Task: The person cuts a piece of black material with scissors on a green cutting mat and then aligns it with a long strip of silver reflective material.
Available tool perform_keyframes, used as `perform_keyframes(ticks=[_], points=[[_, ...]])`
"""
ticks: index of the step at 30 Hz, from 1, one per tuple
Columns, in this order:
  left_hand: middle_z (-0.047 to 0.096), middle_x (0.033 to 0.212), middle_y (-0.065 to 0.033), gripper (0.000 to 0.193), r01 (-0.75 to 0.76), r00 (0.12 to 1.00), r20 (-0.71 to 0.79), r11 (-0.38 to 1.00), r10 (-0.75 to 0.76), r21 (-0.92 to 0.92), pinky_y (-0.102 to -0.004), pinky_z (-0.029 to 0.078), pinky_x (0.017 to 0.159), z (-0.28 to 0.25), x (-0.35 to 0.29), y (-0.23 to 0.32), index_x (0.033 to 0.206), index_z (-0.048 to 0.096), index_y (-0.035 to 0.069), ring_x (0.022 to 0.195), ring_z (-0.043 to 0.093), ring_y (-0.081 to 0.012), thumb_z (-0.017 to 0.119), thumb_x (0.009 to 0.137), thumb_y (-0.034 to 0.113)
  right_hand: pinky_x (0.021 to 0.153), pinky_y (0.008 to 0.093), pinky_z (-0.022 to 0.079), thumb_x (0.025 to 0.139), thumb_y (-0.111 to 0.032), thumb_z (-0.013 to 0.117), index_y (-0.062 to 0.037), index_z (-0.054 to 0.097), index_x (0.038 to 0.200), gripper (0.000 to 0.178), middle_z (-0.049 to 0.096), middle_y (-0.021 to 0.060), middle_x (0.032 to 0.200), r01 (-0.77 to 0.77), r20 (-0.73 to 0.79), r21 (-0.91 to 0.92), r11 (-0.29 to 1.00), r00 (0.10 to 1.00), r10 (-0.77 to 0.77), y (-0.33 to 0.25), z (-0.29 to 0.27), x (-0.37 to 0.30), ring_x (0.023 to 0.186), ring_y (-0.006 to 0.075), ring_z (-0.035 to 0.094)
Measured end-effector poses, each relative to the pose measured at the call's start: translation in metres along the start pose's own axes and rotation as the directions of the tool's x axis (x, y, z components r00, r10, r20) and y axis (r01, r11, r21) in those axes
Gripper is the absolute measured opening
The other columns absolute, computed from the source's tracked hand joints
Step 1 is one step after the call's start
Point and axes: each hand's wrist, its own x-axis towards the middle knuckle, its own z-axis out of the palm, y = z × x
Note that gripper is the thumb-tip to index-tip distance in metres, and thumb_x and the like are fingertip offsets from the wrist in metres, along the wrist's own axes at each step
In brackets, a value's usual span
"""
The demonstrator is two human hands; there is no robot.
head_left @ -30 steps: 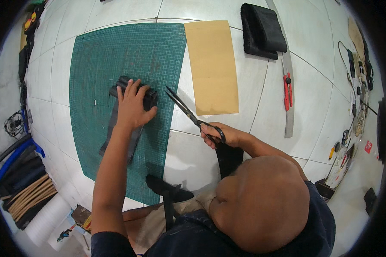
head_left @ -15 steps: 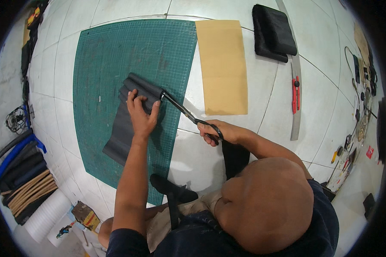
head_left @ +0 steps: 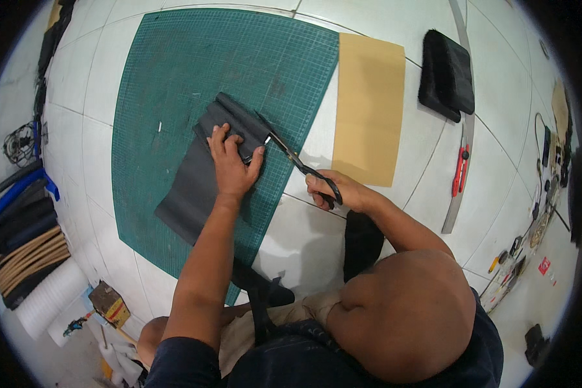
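Observation:
A long piece of dark grey sheet material [head_left: 186,187] lies on the green cutting mat [head_left: 174,61], its far end folded over in layers. Across these layers my left hand [head_left: 233,169] rests with fingers spread, pressing them down, thumb near their right edge. My right hand [head_left: 337,189] is closed around the handles of long black scissors [head_left: 293,158]. Their blades reach the right edge of the folded end, just beyond my left thumb, with one tip showing past the material over the mat. A small white bit shows between thumb and blades.
Right of the mat lies a tan rectangular sheet [head_left: 370,110]. Farther right are a folded black furry piece [head_left: 447,74], a red cutter knife [head_left: 460,171] and a long metal ruler [head_left: 452,216]. Rolls of material [head_left: 32,262] are stacked at the left; small tools [head_left: 514,249] lie far right.
The view has shifted, so the mat's right side and the tan sheet sit farther right. The scissors' blade tip now shows beyond the folded edge. My left hand still presses the material.

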Motion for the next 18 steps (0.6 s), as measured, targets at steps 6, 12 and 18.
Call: perform_keyframes(ticks=[6, 12, 18], points=[[0.040, 0.138, -0.0222, 0.046, -0.030, 0.999, -0.028, 1.000, 0.030, 0.005, -0.0581, 0.020, 0.114, 0.002, -0.001, -0.003, 0.108, 0.049, 0.002, 0.137, 0.029, -0.0454, 0.074, 0.080, 0.029, 0.054, 0.0261, 0.039, 0.094, -0.057, 0.053, -0.0087, 0.050, 0.079, 0.050, 0.048, -0.0009, 0.062, -0.004, -0.021, 0.023, 1.000, 1.000, 0.004, -0.002, -0.001, 0.008, 0.056, 0.0106, 0.047], [0.040, 0.136, -0.0182, 0.047, -0.012, 0.999, -0.052, 1.000, 0.011, -0.012, -0.0611, 0.020, 0.114, 0.004, -0.003, -0.005, 0.105, 0.054, 0.004, 0.137, 0.030, -0.0433, 0.077, 0.076, 0.032, 0.050, 0.0247, 0.036, 0.097, -0.047, 0.054, -0.0066, 0.053, 0.083, 0.043, 0.047, -0.0013, 0.061, -0.007, -0.044, 0.008, 1.000, 0.999, 0.007, 0.006, -0.006, 0.008, 0.053, 0.0089, 0.045], [0.039, 0.137, -0.0206, 0.047, -0.028, 0.999, -0.046, 0.999, 0.027, -0.032, -0.0630, 0.020, 0.113, 0.001, -0.006, -0.009, 0.108, 0.050, 0.004, 0.136, 0.030, -0.0462, 0.076, 0.078, 0.031, 0.047, 0.0236, 0.034, 0.096, -0.044, 0.058, -0.0066, 0.054, 0.081, 0.040, 0.047, -0.0025, 0.058, -0.060, -0.115, -0.135, 0.989, 0.992, 0.044, 0.003, 0.002, 0.006, 0.049, 0.0074, 0.043]])
